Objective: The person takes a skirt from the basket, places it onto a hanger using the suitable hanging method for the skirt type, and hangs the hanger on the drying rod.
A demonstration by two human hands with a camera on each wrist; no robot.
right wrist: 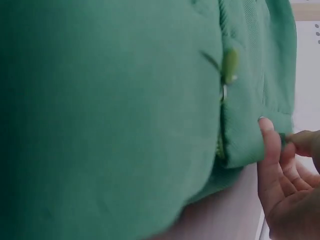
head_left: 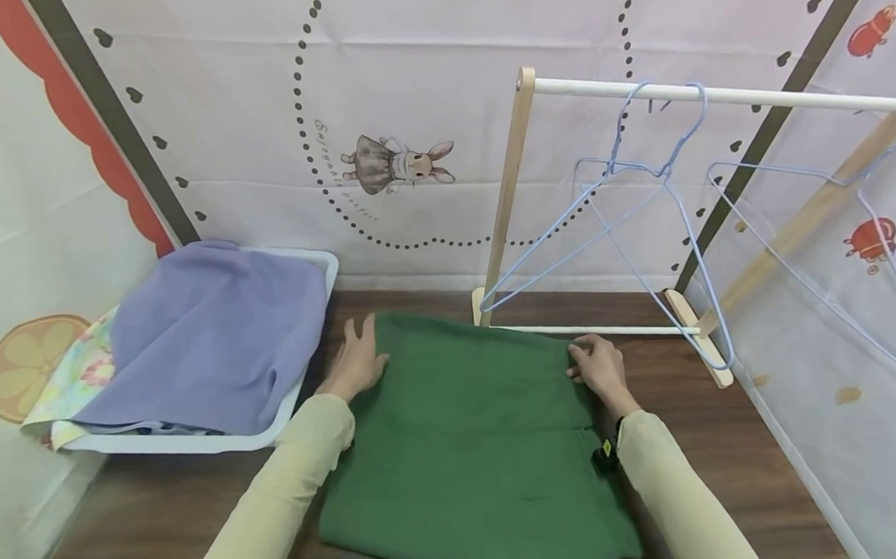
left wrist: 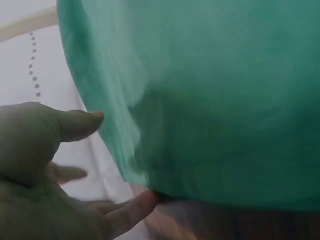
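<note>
A green cloth piece point(head_left: 466, 445) lies spread flat on the brown wooden surface, roughly square, with a crease across it. In the right wrist view a zipper point(right wrist: 223, 92) with a small pull runs along its side. My left hand point(head_left: 356, 360) is at the far left corner with fingers spread; in the left wrist view its fingers point(left wrist: 132, 212) reach right up to the cloth's edge, gripping nothing. My right hand point(head_left: 600, 366) pinches the far right edge of the cloth between thumb and fingers.
On the left, a white basket point(head_left: 332, 272) holds a lavender cloth point(head_left: 225, 331) and a floral cloth point(head_left: 84, 374). At the back right stands a wood-and-white rack point(head_left: 509, 177) with several light-blue hangers point(head_left: 681, 211). Behind everything is a printed curtain point(head_left: 423, 64).
</note>
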